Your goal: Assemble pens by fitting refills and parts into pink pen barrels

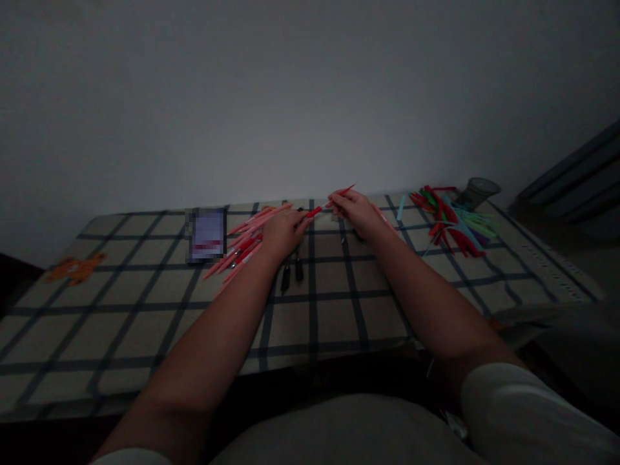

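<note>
In the head view, my left hand (283,232) is closed around the red barrel of a pen (314,212), held just above the table. My right hand (357,212) pinches a slim red pointed piece (347,190) of the pen. A thin pale stretch shows between the two red parts, in line with both. Beside and partly under my left arm lies a pile of pink and red pens (242,245), some with silvery bands. Two dark objects (285,278) rest just below my left hand. Another pink stick (382,216) lies behind my right wrist.
A checked cloth (334,310) covers the table, which meets a plain wall. To the left are a phone-like device (208,236) and an orange bear-shaped piece (76,268). Toward the right lie a heap of coloured strips (455,223) and a tipped dark cup (478,190).
</note>
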Tool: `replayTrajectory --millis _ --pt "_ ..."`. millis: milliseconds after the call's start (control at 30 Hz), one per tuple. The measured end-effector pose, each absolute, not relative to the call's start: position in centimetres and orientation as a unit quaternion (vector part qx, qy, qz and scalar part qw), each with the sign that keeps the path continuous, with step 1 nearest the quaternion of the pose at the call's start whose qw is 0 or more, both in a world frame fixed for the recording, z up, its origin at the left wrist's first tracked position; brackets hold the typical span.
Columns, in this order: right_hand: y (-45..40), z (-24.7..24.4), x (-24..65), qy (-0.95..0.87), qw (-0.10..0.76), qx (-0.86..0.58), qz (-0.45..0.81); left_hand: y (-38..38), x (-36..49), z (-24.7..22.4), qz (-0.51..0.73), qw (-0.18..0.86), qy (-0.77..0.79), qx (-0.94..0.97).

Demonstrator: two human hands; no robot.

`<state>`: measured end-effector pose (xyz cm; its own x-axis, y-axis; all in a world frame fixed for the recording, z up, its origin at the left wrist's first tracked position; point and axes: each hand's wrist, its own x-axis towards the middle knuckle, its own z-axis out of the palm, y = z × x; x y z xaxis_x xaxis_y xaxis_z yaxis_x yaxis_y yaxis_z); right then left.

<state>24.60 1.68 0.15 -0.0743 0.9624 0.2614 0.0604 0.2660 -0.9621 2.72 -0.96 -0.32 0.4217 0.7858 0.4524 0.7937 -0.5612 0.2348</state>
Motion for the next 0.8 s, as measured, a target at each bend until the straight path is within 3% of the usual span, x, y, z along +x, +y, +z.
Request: replayTrajectory --millis 267,567,800 --pt "0.6 0.6 24.4 -0.649 0.469 -0.441 0.406 -0.6 2.4 -1.0 -0.277 0.004 -0.458 -0.845" --pt "1.7 0.2 24.7 -0.574 0.548 -0.435 0.425 -0.8 2.3 -0.8 -0.307 -0.009 -0.491 -0.815" --pt "1.8 -0.1 24.9 -0.600 0.533 -0.433 0.410 -0.9 2.4 -0.6 -0.305 -0.013 -0.485 -0.819"
